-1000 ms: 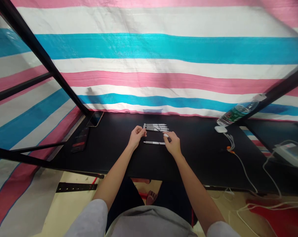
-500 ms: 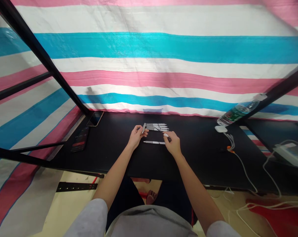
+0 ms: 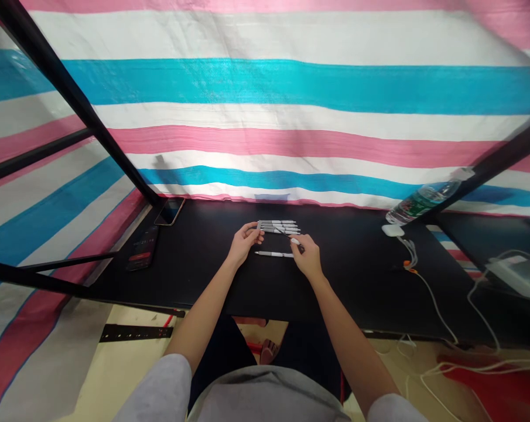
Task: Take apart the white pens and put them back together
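Observation:
Several white-and-grey pens [image 3: 277, 226] lie side by side in a tight row on the black table [image 3: 361, 287]. My left hand [image 3: 246, 243] sits at the row's left end, its fingertips pinching a short grey piece [image 3: 259, 225] that I cannot identify. My right hand [image 3: 307, 255] is closed on a tilted pen [image 3: 286, 234], whose far tip reaches over the row. Below the row, a single pen [image 3: 271, 254] lies flat, its right end close to my right hand. Part of the row is hidden behind the tilted pen.
A phone [image 3: 170, 211] and a dark phone-like device [image 3: 142, 247] lie at the table's left. A water bottle [image 3: 425, 202] leans at the back right, near a white charger [image 3: 392, 230] with cables. Black frame poles and striped tarpaulin [image 3: 265, 135] surround the table.
My left hand has shifted slightly, with the grey piece moving from tilted toward the row's left end. My right hand and the tilted pen have hardly moved.

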Motion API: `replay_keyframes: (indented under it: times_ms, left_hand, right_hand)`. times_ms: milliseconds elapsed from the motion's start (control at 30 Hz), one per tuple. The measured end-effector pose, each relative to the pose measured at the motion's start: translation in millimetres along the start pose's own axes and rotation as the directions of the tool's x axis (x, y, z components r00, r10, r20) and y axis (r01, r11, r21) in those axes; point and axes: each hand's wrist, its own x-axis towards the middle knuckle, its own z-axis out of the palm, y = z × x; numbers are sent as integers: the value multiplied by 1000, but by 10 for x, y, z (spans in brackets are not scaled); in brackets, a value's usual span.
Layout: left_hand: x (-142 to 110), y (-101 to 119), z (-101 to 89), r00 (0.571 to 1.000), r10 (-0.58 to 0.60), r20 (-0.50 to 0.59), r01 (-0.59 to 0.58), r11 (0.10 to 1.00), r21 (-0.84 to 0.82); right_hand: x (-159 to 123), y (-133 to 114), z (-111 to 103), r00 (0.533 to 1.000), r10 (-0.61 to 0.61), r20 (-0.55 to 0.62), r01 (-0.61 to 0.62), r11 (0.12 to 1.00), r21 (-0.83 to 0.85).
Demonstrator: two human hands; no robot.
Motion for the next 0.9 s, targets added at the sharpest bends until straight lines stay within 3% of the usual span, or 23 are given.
replay_keyframes:
  times_ms: [133, 533, 900]
  left_hand:
    - [-12, 4, 17, 1000, -9, 9, 8, 999, 34]
    - [-13, 30, 18, 989, 105, 106, -112, 992, 55]
    - [-22, 18, 17, 998, 34, 60, -38, 997, 61]
  right_hand:
    - [3, -1, -1, 1000, -5, 0, 5, 1000, -8]
    - [9, -26, -14, 1000, -8, 0, 8, 1000, -22]
    - [2, -7, -5, 1000, 1, -5, -1, 1000, -7]
